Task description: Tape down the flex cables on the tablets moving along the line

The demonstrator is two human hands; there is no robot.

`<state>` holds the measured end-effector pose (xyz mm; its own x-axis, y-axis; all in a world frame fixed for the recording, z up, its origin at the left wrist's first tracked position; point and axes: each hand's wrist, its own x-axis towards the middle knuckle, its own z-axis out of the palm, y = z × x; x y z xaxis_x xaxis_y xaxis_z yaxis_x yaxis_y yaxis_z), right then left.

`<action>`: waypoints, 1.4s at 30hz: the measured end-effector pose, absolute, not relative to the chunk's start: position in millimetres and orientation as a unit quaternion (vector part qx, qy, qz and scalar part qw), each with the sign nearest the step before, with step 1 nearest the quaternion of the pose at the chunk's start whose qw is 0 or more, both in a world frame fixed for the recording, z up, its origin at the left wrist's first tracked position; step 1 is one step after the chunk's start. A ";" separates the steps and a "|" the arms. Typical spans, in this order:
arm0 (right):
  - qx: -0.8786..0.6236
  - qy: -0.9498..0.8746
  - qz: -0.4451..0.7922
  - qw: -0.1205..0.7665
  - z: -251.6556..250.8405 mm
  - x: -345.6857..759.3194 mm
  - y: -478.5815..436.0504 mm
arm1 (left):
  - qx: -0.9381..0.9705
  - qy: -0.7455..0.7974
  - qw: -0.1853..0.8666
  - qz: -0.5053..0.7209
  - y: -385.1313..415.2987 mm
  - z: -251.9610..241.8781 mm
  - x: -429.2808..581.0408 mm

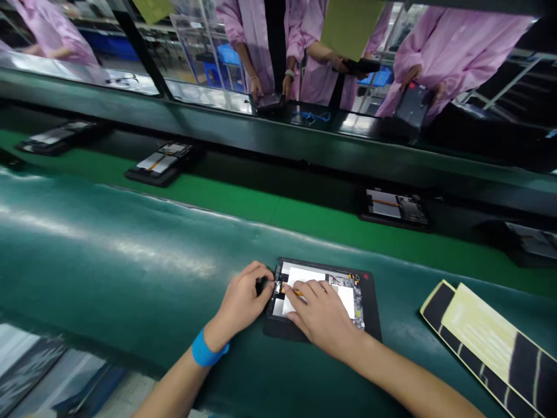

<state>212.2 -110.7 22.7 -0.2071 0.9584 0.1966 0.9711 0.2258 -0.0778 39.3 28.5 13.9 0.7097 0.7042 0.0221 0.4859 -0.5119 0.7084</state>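
An opened tablet (348, 290) with a white battery and exposed circuit parts lies in a black tray (371, 313) on the dark green mat in front of me. My left hand (243, 299), with a blue band on its wrist, curls its fingers against the tray's left edge. My right hand (319, 310) lies flat over the tablet's left half, fingers stretched out and pressing near an orange flex cable (290, 290).
Yellow-and-black adhesive strip sheets (487, 342) lie at the right. On the green conveyor (243, 200) behind, more opened tablets (395, 208) sit in trays (162, 162). Across the line, people in pink coats (439, 46) hold dark devices.
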 end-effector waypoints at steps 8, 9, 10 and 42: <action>-0.632 -0.764 -0.103 0.073 7.7 214.4 -113.8 | 0.887 0.376 0.245 0.106 9.4 15.0 57.3; -0.631 -0.765 -0.105 0.072 7.8 214.2 -114.5 | 0.890 0.381 0.229 0.104 8.9 15.0 59.1; -0.631 -0.766 -0.106 0.070 8.2 213.9 -114.8 | 0.892 0.384 0.216 0.102 8.7 14.9 60.4; -0.603 -0.794 -0.061 0.056 17.9 224.1 -110.5 | 0.964 0.225 0.023 0.139 -19.0 2.9 23.0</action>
<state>224.1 -110.5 17.9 -0.2675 0.9499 0.1618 0.9634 0.2663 0.0294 23.0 -19.0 2.9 0.8598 0.4412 0.2572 0.4283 -0.8972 0.1074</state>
